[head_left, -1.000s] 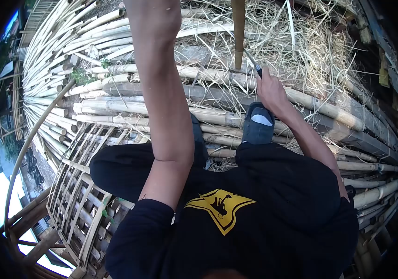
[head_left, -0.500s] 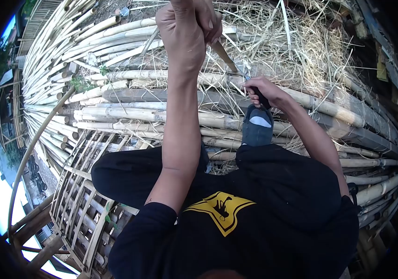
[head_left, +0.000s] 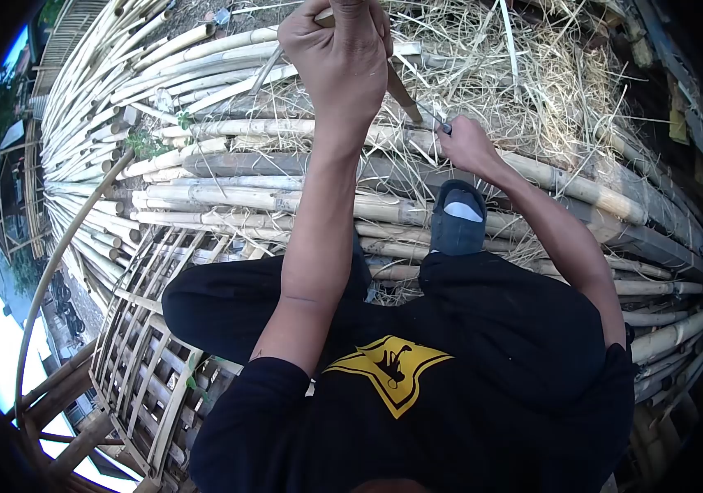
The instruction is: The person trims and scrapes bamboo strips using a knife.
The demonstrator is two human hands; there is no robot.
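At the top of the view, my left hand (head_left: pixel 339 53) is closed around a brown bamboo strip (head_left: pixel 402 97), which slants down and right from my fist. Part of the strip is hidden behind the fingers, and its upper end runs out toward the frame's edge. My right hand (head_left: pixel 468 146) grips a knife (head_left: pixel 447 128) by its dark handle. The thin blade points up and left, close beside the strip's lower end; whether they touch I cannot tell. Pale shavings (head_left: pixel 483 78) lie around and beyond both hands.
Bamboo poles (head_left: pixel 269 201) run crosswise below my hands, and more are stacked at the left. My shoe (head_left: pixel 458 230) rests on the poles. A woven bamboo lattice (head_left: pixel 146 337) stands at lower left, near a curved pole (head_left: pixel 60 255). Dark timber (head_left: pixel 680 74) borders the upper right.
My right hand has moved up slightly and turned, bringing the knife up beside the strip's end. My left hand has shifted a little down with the strip still in it.
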